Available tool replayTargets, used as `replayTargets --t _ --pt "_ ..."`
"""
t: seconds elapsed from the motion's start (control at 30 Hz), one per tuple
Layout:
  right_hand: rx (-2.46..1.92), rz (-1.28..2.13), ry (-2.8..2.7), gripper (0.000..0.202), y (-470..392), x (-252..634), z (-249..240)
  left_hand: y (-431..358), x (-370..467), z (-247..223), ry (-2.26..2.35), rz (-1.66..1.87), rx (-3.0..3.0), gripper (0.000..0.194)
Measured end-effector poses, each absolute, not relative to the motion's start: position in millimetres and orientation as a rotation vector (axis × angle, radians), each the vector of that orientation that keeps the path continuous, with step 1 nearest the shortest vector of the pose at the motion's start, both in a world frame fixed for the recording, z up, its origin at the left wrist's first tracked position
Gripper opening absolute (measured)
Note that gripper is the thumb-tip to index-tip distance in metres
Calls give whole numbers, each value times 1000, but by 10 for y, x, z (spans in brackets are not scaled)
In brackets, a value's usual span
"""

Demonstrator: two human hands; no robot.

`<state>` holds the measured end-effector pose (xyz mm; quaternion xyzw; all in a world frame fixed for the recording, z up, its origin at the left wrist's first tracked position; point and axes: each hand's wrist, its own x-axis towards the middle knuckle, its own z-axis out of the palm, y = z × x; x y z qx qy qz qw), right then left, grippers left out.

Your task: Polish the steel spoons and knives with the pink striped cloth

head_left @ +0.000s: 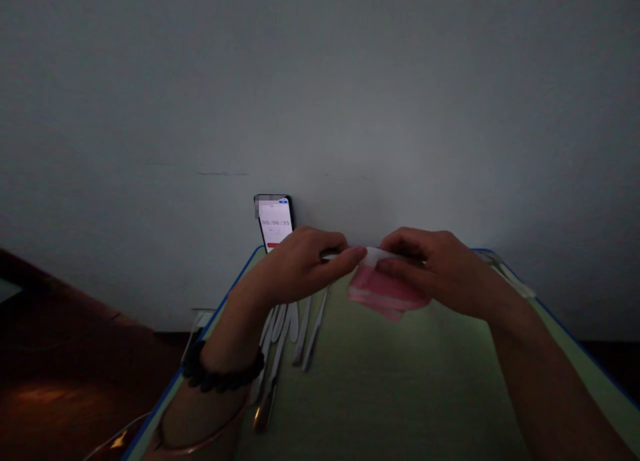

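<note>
The left hand (313,264) and right hand (437,271) are closed on the upper edge of a pink-and-white cloth (383,291), held above the green table (400,394). It looks light, soft and limp, probably best pinched near both upper corners.

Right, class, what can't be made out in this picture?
All from the head view:
Phone: lower corner behind left hand; smallest print too small.
Cutlery: some partly behind left wrist.
Pink sheet: partly under right hand; cloth or paper, unclear.
Table: near side cut off by bottom edge.
</note>
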<state>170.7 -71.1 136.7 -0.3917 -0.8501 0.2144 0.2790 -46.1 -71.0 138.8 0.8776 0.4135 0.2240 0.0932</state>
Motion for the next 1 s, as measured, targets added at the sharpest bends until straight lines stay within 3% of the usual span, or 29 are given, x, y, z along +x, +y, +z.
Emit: replayTargets --t 0.2,0.43,0.63,0.8,1.0 --pt "-1007 351 -2062 22 -743 1692 1412 -689 -466 1377 1234 670 2515 43" --pt "-1037 750 -2272 31 -857 1618 1424 -659 -486 1354 1209 746 2462 42" --pt "-1119 551 -2413 35 -848 1503 1322 -710 -383 1358 1157 707 2541 40" --pt "-1072 455 -2505 26 -815 1524 1309 -823 -224 1349 1182 686 2676 40" --pt "-994 681 -2575 20 -783 1663 1381 -811 -162 1308 1083 638 2716 41"
